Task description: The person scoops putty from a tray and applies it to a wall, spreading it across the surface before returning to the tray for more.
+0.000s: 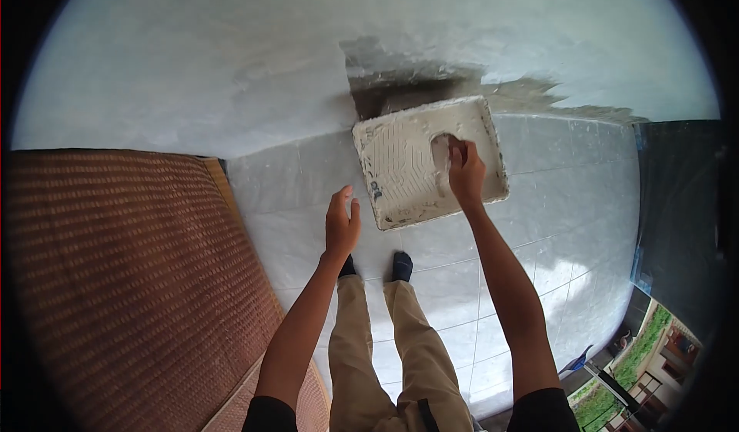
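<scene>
A white, paint-crusted paint tray (400, 143) with a ribbed slope is in front of me, tilted slightly in view. My right hand (466, 174) reaches over its right half, fingers closed. What they grip is hard to make out; a pale rounded patch shows beside the fingertips inside the tray. Just left of the tray's near corner is my left hand (342, 220), fingers apart and holding nothing. A gap shows between it and the tray. What supports the tray is hidden.
Beyond the tray rises a pale wall (231, 62) with a dark grey uncoated patch (412, 78). Grey tiles (531, 209) cover the floor. A reddish-brown woven mat (146, 278) lies to the left. A dark panel (681, 216) stands at right, near an opening to outdoors.
</scene>
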A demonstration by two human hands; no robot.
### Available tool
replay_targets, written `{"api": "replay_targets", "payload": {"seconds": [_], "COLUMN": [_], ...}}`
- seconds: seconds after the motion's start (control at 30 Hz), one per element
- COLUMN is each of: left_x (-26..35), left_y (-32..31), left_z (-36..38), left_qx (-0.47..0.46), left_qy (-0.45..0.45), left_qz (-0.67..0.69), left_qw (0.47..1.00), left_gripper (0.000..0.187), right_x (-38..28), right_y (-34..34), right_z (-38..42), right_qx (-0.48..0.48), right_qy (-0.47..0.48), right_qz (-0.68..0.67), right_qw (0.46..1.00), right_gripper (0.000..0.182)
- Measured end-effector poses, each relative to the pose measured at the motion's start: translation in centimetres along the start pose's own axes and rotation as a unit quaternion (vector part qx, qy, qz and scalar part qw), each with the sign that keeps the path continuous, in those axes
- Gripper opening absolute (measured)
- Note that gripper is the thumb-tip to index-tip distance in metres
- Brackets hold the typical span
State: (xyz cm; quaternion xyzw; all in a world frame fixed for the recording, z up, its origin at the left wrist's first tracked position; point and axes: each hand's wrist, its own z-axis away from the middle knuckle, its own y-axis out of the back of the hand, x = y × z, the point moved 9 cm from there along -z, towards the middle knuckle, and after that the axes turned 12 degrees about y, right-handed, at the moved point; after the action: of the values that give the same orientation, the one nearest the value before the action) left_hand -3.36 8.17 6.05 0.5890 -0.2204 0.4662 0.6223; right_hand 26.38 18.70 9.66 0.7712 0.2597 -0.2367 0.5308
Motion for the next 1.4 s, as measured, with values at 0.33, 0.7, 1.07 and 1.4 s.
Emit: {"api": "replay_targets", "payload": {"seconds": [0.33,0.7,1.07,1.4], "left_x": [-3.6,-4.0,-3.7,-3.5], "left_y": [-5.3,-6.4,-6.4,-6.1], "left_z": [-2.4,-2.1,-1.9,-1.8], "left_qx": [-0.005,-0.005,-0.019,-0.033], "left_qy": [0.06,0.032,0.041,0.038], "left_qz": [0.035,0.069,0.051,0.08], "left_qw": [0.998,0.997,0.998,0.995], "left_gripper": [0.043,0.039,0.042,0.044], "right_x": [-1.7,-2.7,-4.5,-8.4], "right_y": [-6.2,-8.1,-7.6,-9.7], "right_z": [-4.1,-3.6,0.8,5.6], "right_qx": [-0.067,-0.091,-0.125,-0.14], "right_qy": [0.21,0.222,0.242,0.163], "right_qz": [0.071,0.096,0.086,-0.002], "right_qw": [0.973,0.966,0.958,0.977], "right_gripper": [0.018,0.026,0.024,0.021]}}
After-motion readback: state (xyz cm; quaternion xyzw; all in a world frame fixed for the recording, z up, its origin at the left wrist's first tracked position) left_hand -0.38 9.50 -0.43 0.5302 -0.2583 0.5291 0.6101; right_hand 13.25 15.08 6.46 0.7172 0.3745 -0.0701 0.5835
